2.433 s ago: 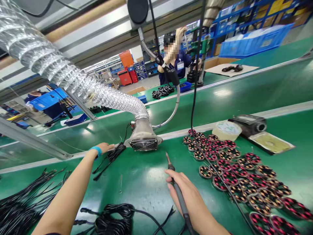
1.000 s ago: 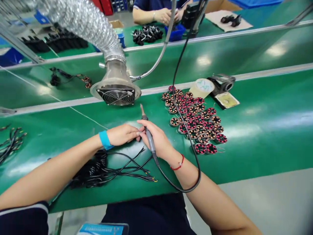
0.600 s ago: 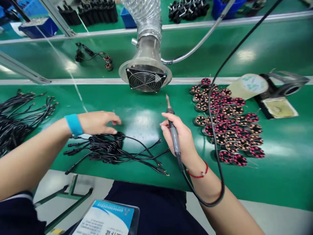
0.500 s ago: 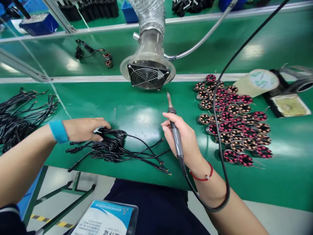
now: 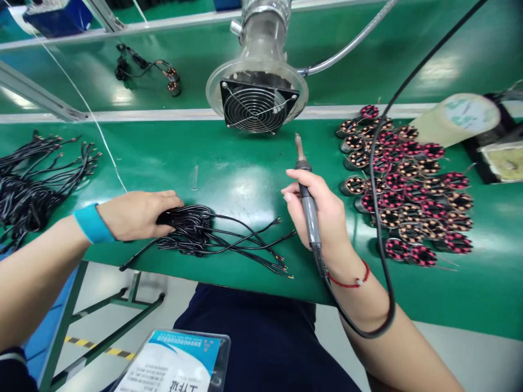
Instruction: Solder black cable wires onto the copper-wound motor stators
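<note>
My left hand (image 5: pixel 141 213), with a blue band at the wrist, is curled over the left end of a bundle of black cables (image 5: pixel 192 231). Thumb and fingers grip the bundle from both sides, and part of it is hidden under the palm. The cables' thin stripped ends fan out to the right across the green bench. In my right hand (image 5: pixel 321 215) is a soldering iron (image 5: pixel 311 218), held like a pen. Its tip points up and away, in the air below the fan, touching nothing.
A fume extractor fan (image 5: pixel 258 106) hangs ahead of the iron. Several wound motor stators (image 5: pixel 408 190) stand at the right, near a tape roll (image 5: pixel 469 120) and a sponge tray (image 5: pixel 504 160). More black cables (image 5: pixel 36 190) lie far left. The iron's cord (image 5: pixel 373 179) loops across the right.
My left fingers have settled further around the cable bundle, covering the pale spot seen beneath them. The view has tilted down a little. My right hand keeps the soldering iron at about the same angle.
</note>
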The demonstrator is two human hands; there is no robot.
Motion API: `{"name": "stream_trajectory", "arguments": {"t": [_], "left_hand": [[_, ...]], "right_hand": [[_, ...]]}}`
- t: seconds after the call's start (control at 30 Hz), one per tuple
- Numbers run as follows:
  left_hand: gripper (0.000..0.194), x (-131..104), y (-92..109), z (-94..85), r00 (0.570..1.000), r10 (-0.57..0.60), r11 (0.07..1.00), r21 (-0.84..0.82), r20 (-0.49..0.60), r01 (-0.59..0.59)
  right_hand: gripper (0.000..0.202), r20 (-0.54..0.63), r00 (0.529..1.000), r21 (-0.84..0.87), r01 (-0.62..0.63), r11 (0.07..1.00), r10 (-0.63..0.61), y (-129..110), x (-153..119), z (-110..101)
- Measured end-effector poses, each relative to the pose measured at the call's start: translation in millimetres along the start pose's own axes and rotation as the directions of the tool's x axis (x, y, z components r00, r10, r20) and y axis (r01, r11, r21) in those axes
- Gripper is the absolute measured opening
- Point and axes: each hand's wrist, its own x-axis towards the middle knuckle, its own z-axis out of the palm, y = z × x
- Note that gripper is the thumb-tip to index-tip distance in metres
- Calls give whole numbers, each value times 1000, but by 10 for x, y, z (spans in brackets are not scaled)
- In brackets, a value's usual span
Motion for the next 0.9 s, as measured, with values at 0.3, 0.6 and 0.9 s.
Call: {"name": "stream_trajectory", "arguments": {"t": [0.3, 0.6, 0.9], "left_hand": [[45, 34, -36, -374, 980, -7, 996, 88, -201, 25], [44, 235, 355, -246, 935, -6, 982, 172, -356, 72], [35, 551, 1346, 240, 983, 113, 992, 73, -146, -103]], "right_hand": [[33, -67, 998, 5, -16, 1000, 16, 39, 45, -77], [32, -89, 996, 30, -21, 999, 24, 32, 57, -102], [33, -76, 997, 25, -10, 1000, 12, 51, 47, -97]]}}
